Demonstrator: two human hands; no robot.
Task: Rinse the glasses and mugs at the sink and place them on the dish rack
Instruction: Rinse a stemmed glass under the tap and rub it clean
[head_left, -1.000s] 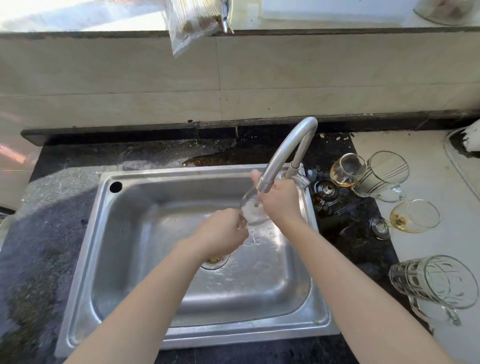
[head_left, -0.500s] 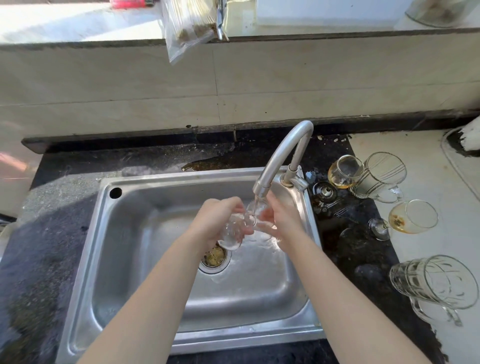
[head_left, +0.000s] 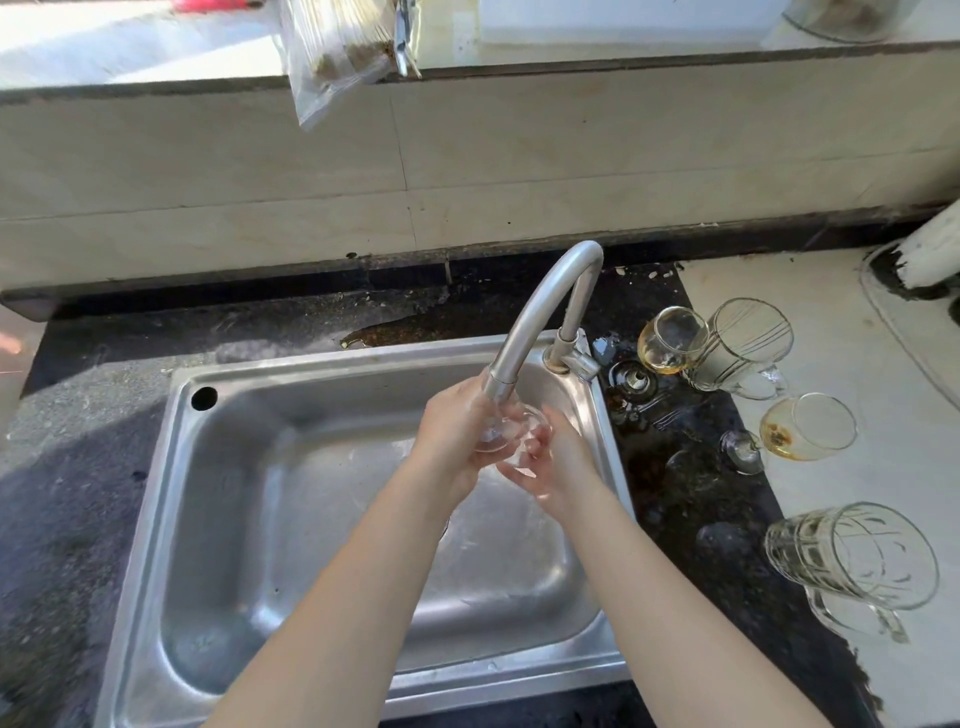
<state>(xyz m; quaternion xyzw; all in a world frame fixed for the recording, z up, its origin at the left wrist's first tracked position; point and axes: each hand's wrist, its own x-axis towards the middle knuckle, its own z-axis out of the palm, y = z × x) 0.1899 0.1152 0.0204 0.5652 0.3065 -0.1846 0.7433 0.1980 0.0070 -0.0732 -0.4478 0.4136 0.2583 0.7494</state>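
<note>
A small clear glass (head_left: 506, 431) sits right under the spout of the steel tap (head_left: 540, 312), above the steel sink (head_left: 234, 519). My left hand (head_left: 449, 441) is wrapped around its left side and holds it. My right hand (head_left: 553, 462) touches the glass from the right, fingers spread along its wall. On the counter to the right lie a stained stemmed glass (head_left: 670, 340), a striped mug (head_left: 743, 345), a wine glass with brown residue (head_left: 802, 428) and a ribbed glass mug (head_left: 852, 556), all on their sides. No dish rack is in view.
A dark wet patch of counter (head_left: 691, 483) separates the sink from the glasses. A tiled wall rises behind, with a plastic bag (head_left: 332, 57) hanging over the ledge. A white object (head_left: 930, 249) stands at the far right.
Both hands rose with the glass toward the spout. The glass turned, from resting low in my left hand near the drain to being cupped between both hands under the tap.
</note>
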